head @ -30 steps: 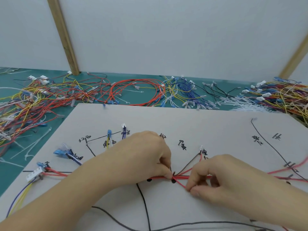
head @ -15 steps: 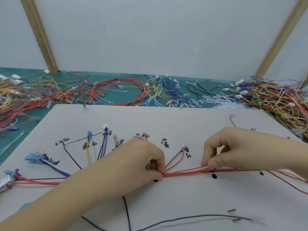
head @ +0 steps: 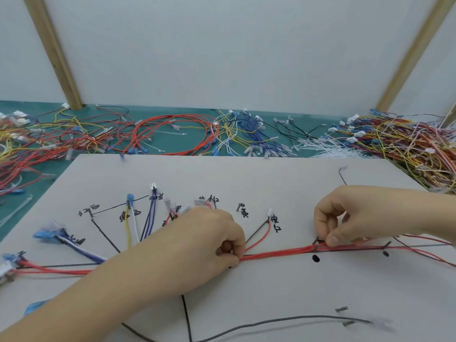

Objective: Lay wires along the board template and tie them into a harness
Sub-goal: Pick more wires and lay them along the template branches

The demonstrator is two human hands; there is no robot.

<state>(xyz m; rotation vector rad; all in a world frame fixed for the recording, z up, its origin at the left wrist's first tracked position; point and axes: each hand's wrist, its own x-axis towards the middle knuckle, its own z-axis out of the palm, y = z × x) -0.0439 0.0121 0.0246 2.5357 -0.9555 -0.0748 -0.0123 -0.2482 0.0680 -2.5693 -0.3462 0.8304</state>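
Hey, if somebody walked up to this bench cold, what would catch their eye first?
Probably the red wire bundle stretched across the white template board, pinched at one end by the left hand and further along by the right hand. Next, the colourful tangles of loose wires on the green table behind the board, with a heap of white cable ties towards the right.
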